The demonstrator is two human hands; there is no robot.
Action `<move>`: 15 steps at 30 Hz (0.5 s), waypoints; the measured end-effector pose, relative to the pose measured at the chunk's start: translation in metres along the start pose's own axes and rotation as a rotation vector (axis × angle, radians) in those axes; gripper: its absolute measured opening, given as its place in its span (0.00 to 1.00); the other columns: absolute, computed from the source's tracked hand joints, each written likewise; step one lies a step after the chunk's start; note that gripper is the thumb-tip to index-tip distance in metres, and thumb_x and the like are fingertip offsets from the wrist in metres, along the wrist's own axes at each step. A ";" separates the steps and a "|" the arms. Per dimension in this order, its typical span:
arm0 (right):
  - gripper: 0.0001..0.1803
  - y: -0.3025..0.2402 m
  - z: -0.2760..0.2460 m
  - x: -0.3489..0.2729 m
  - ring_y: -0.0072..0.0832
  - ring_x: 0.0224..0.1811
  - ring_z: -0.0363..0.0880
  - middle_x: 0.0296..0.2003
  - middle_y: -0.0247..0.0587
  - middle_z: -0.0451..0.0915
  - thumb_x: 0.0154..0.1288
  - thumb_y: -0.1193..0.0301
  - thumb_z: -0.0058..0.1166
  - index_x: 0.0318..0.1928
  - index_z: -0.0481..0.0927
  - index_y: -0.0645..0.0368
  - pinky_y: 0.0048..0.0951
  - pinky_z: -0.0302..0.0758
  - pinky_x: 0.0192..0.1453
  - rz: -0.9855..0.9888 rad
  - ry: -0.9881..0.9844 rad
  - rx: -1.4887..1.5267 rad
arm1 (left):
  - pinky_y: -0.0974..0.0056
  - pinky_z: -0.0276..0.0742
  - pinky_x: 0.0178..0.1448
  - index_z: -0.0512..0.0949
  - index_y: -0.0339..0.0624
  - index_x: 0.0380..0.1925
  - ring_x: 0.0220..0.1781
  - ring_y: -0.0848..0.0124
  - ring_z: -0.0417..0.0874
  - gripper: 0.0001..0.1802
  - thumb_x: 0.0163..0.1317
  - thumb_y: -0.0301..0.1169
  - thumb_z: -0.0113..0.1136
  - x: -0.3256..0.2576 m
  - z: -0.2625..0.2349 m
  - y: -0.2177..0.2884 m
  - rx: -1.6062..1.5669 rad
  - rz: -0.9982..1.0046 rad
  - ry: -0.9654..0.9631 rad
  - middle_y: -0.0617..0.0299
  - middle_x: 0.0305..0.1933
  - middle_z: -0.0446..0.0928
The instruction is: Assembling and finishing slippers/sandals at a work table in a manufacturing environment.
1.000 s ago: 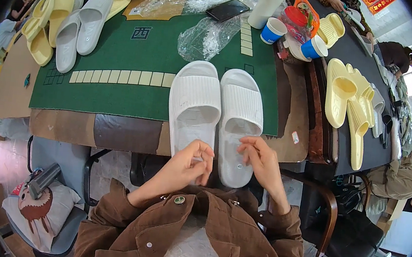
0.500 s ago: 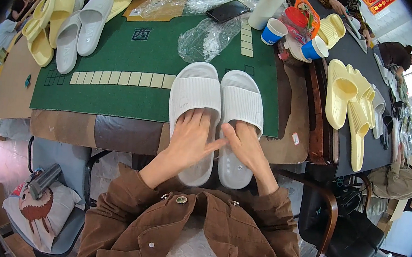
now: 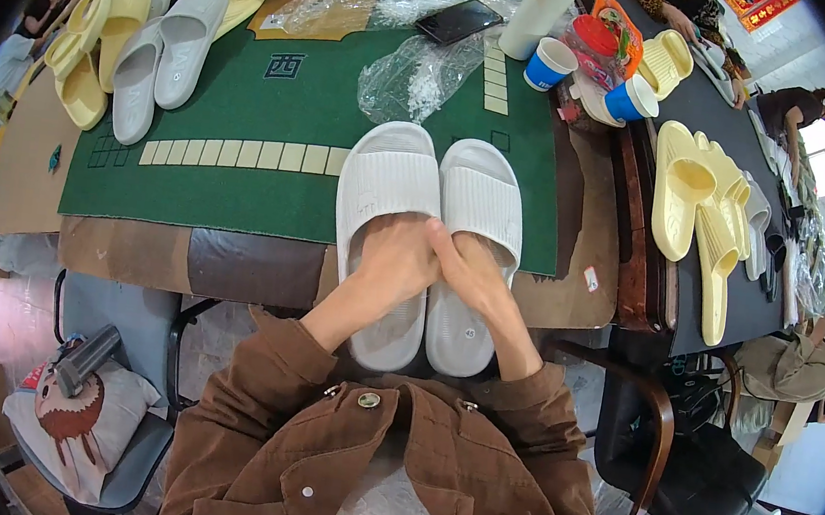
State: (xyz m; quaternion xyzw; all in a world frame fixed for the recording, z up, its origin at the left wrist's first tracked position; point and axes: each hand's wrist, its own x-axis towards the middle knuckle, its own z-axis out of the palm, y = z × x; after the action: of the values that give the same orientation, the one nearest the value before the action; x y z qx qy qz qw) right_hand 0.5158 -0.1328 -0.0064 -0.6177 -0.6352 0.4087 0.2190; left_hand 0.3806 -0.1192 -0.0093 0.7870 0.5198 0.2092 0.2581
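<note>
Two light grey slide slippers lie side by side at the table's near edge, toes away from me and heels overhanging it. My left hand (image 3: pixel 394 261) reaches under the ribbed strap of the left slipper (image 3: pixel 390 180), its fingertips hidden there. In the right slipper (image 3: pixel 481 199), my right hand (image 3: pixel 471 274) has its fingers under the strap, with the thumb pointing up along the inner side. Both hands meet between the slippers, holding them close together; their grip is partly hidden.
The green mat (image 3: pixel 247 109) bears grey slippers (image 3: pixel 189 45), yellow slippers (image 3: pixel 126 16), clear plastic bags, a phone (image 3: pixel 459 21), a white bottle (image 3: pixel 541 15) and paper cups (image 3: pixel 550 64). More yellow slippers (image 3: pixel 683 190) lie on the dark table at right, where other people sit. Chairs flank me.
My hands have come together and sit deeper in the slippers, thumbs no longer crossing apart. The slippers have shifted very slightly left, the right one tilting a little.
</note>
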 end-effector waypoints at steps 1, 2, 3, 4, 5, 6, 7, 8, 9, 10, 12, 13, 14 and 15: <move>0.43 -0.002 0.000 -0.001 0.54 0.43 0.78 0.35 0.68 0.78 0.70 0.41 0.39 0.41 0.75 0.81 0.42 0.71 0.51 -0.021 0.024 0.046 | 0.45 0.74 0.45 0.83 0.38 0.26 0.34 0.46 0.82 0.14 0.49 0.38 0.60 0.000 0.000 0.003 0.058 0.013 0.073 0.46 0.27 0.81; 0.42 -0.006 0.000 -0.003 0.54 0.41 0.78 0.32 0.67 0.78 0.70 0.42 0.40 0.40 0.74 0.82 0.42 0.72 0.50 -0.042 0.046 0.092 | 0.45 0.74 0.45 0.83 0.38 0.26 0.34 0.46 0.82 0.14 0.49 0.38 0.60 0.000 0.002 0.002 0.060 0.011 0.075 0.46 0.27 0.81; 0.42 -0.011 -0.001 -0.005 0.54 0.41 0.78 0.32 0.67 0.78 0.70 0.42 0.40 0.40 0.74 0.82 0.42 0.72 0.50 -0.044 0.044 0.093 | 0.46 0.75 0.44 0.82 0.37 0.26 0.34 0.46 0.82 0.14 0.48 0.38 0.61 0.000 0.006 0.000 0.083 0.035 0.118 0.45 0.28 0.81; 0.39 -0.017 -0.005 -0.009 0.53 0.42 0.77 0.35 0.67 0.77 0.70 0.45 0.42 0.44 0.73 0.81 0.42 0.71 0.50 -0.014 0.013 0.075 | 0.47 0.75 0.43 0.82 0.36 0.25 0.35 0.47 0.82 0.14 0.47 0.38 0.62 0.000 0.010 -0.003 0.107 0.059 0.161 0.44 0.28 0.81; 0.37 -0.021 -0.008 -0.013 0.53 0.44 0.76 0.38 0.68 0.76 0.71 0.47 0.43 0.47 0.72 0.81 0.42 0.71 0.50 0.019 -0.015 0.056 | 0.47 0.75 0.43 0.82 0.36 0.25 0.35 0.47 0.82 0.14 0.47 0.38 0.62 0.001 0.013 -0.002 0.106 0.061 0.161 0.44 0.28 0.81; 0.37 -0.017 -0.004 -0.017 0.53 0.44 0.76 0.38 0.68 0.76 0.71 0.47 0.43 0.47 0.72 0.81 0.42 0.71 0.50 0.020 -0.013 0.055 | 0.48 0.76 0.43 0.82 0.34 0.25 0.34 0.47 0.82 0.15 0.47 0.38 0.62 0.001 0.015 -0.001 0.137 0.070 0.229 0.44 0.28 0.80; 0.34 -0.011 0.002 -0.022 0.52 0.47 0.75 0.44 0.69 0.73 0.71 0.50 0.44 0.52 0.69 0.78 0.43 0.71 0.52 -0.060 0.085 0.051 | 0.48 0.76 0.42 0.81 0.33 0.24 0.34 0.47 0.82 0.16 0.47 0.38 0.63 0.002 0.017 -0.001 0.168 0.079 0.297 0.43 0.27 0.80; 0.32 -0.011 0.006 -0.026 0.52 0.50 0.73 0.49 0.69 0.70 0.72 0.54 0.46 0.56 0.66 0.76 0.43 0.70 0.53 -0.141 0.178 0.047 | 0.48 0.76 0.42 0.81 0.33 0.24 0.34 0.47 0.82 0.16 0.47 0.38 0.63 0.002 0.016 0.000 0.168 0.077 0.298 0.43 0.27 0.80; 0.32 -0.011 0.005 -0.031 0.52 0.50 0.73 0.49 0.69 0.70 0.72 0.54 0.46 0.56 0.66 0.76 0.43 0.70 0.53 -0.142 0.176 0.047 | 0.49 0.77 0.41 0.81 0.32 0.24 0.33 0.47 0.82 0.17 0.47 0.39 0.63 0.002 0.013 0.001 0.149 0.061 0.253 0.42 0.27 0.80; 0.32 -0.013 -0.001 -0.037 0.53 0.54 0.71 0.55 0.69 0.65 0.71 0.55 0.47 0.60 0.63 0.73 0.43 0.69 0.56 -0.136 0.095 0.058 | 0.49 0.77 0.40 0.81 0.31 0.24 0.32 0.47 0.83 0.18 0.47 0.39 0.64 0.003 0.012 0.001 0.130 0.046 0.209 0.42 0.27 0.80; 0.32 -0.012 -0.005 -0.046 0.53 0.57 0.69 0.60 0.69 0.59 0.71 0.57 0.48 0.63 0.60 0.70 0.43 0.68 0.59 -0.136 0.011 0.068 | 0.50 0.78 0.39 0.81 0.31 0.24 0.31 0.48 0.83 0.18 0.47 0.39 0.64 0.005 0.013 0.002 0.148 0.017 0.209 0.42 0.26 0.79; 0.27 -0.010 -0.006 -0.051 0.50 0.53 0.72 0.57 0.66 0.65 0.70 0.60 0.49 0.59 0.65 0.70 0.41 0.70 0.56 -0.276 0.098 -0.032 | 0.50 0.78 0.38 0.81 0.31 0.23 0.29 0.48 0.83 0.18 0.48 0.40 0.64 0.006 0.013 0.002 0.165 -0.009 0.206 0.43 0.25 0.79; 0.23 -0.009 -0.009 -0.054 0.47 0.49 0.76 0.54 0.63 0.70 0.69 0.63 0.51 0.56 0.70 0.70 0.39 0.73 0.52 -0.411 0.186 -0.133 | 0.50 0.78 0.38 0.81 0.31 0.23 0.29 0.48 0.83 0.18 0.48 0.40 0.64 0.005 0.012 0.002 0.163 -0.009 0.206 0.43 0.25 0.79; 0.23 -0.011 -0.016 -0.055 0.47 0.49 0.76 0.54 0.63 0.70 0.69 0.63 0.51 0.56 0.70 0.70 0.39 0.73 0.52 -0.410 0.186 -0.133 | 0.51 0.78 0.36 0.81 0.31 0.22 0.28 0.49 0.83 0.18 0.48 0.39 0.65 0.004 0.010 0.003 0.160 -0.007 0.186 0.43 0.23 0.79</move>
State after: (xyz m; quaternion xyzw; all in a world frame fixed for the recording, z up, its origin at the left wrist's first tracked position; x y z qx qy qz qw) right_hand 0.5297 -0.1811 0.0236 -0.5237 -0.7501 0.2542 0.3138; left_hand 0.3907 -0.1183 -0.0150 0.7804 0.5595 0.2383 0.1457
